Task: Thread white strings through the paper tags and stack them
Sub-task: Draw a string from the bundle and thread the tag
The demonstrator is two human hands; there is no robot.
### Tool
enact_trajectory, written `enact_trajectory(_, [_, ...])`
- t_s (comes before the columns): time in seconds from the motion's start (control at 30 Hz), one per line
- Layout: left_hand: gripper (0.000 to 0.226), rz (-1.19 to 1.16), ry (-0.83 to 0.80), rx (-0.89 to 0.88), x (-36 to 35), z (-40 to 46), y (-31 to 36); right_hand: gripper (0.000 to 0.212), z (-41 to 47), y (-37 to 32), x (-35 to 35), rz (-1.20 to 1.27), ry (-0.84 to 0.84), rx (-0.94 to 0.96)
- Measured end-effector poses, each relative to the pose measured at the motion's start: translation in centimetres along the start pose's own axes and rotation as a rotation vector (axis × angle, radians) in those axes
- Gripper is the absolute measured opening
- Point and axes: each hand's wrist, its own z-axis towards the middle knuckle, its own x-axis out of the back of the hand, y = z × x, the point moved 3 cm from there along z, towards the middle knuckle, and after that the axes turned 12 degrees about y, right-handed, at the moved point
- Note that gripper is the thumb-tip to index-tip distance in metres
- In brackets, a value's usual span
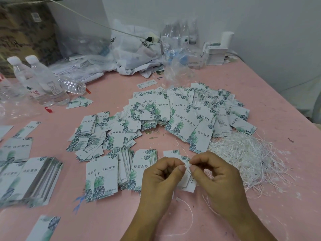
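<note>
On the far left stand clear water bottles (44, 80). Near them, at the left edge of the pink table (271, 108), sits a neat pile of tags (37, 178). In the middle lies a wide messy heap of tags (173, 115) with green leaves on them.

The left hand (159, 178) has curled fingers and pinches a small white bit. The right hand (217, 176) pinches the same bit from the other side. Under both hands lies one tag (173, 153). A thin string (190, 216) hangs down toward the near edge.

To the right is a fluffy pile of strings (246, 159).

The string looks very light and floppy, so it is best pinched close to its tip. The tag looks stiff but bendy, so hold it by its edge near the hole.

There is bare table near the hands and far right. The right edge is close to the string pile.
</note>
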Motion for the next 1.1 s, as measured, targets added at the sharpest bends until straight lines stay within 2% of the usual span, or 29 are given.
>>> enact_trajectory(0.67, [0.018, -0.035, -0.006, 0.049, -0.2, -0.2, 0.0, 0.021, 0.0, 0.0, -0.2, -0.009, -0.02, 0.065])
enact_trajectory(0.77, [0.019, -0.049, -0.014, 0.053, -0.2, -0.3, -0.1, 0.014, 0.0, 0.1, -0.2, 0.002, -0.035, 0.065])
enact_trajectory(1.1, [0.016, -0.071, -0.08, 0.045, -0.1, 0.0, -0.3, 0.014, 0.3, 1.4, -0.1, 0.148, -0.113, -0.161])
